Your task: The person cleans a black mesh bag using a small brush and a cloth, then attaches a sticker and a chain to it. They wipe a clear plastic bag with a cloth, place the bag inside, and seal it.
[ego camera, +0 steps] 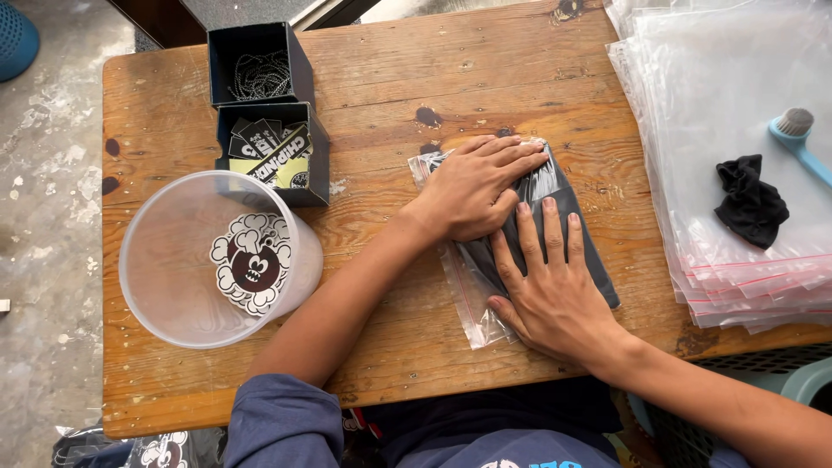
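A clear plastic bag (472,316) holding a folded dark grey garment (594,260) lies in the middle of the wooden table (381,78). My left hand (472,186) lies flat on the bag's upper part, fingers pointing right. My right hand (550,286) presses palm-down on the lower part, fingers spread and pointing away from me. Both hands rest on the bag and garment without gripping them.
A round translucent tub (165,286) with cartoon stickers (251,264) stands at the left. Two small black boxes sit behind it: one with chains (260,74), one with cards (277,152). A stack of clear zip bags (745,113) at the right carries a black cloth (750,204) and a blue brush (797,139).
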